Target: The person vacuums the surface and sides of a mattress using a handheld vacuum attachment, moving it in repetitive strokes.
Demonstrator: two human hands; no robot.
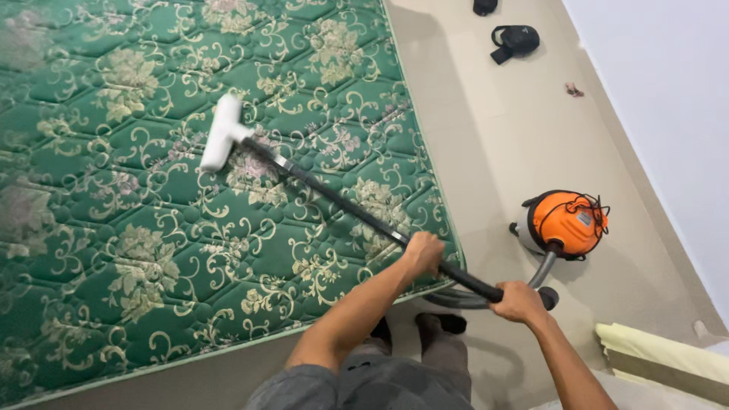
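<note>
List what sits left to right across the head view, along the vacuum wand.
Green floral mattress → white vacuum nozzle → left hand gripping the black wand → right hand at the wand's rear end → orange vacuum canister.

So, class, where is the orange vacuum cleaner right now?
In the head view, the orange vacuum cleaner stands on the floor at the right, beside the green mattress and just beyond the right hand.
</note>
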